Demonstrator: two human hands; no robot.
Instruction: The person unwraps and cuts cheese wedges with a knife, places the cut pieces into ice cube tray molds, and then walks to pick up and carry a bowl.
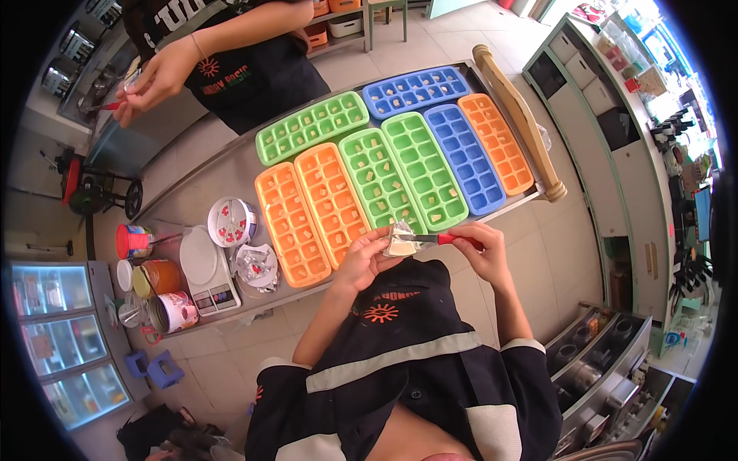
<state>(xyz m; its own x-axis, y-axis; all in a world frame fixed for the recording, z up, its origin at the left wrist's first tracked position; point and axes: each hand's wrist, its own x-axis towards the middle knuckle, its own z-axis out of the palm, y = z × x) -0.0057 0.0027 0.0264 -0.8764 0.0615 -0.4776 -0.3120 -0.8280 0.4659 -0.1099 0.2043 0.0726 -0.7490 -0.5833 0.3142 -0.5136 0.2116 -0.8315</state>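
Silver foil (401, 228) partly wraps the pale block (401, 248) that we grip in our left hand (365, 260), at the near end of a green tray (382, 179). Our right hand (486, 252) is closed round the red handle of a knife (424, 238), its blade at the block. We have orange, green and blue trays ahead, many with small pale pieces in their cups, and a scale (201, 260) off to our left

Orange trays (498, 144), green trays (425, 170), blue trays (465, 159); red knife handle (445, 239); black apron (423, 286), orange sun print (381, 313), grey band (392, 361)
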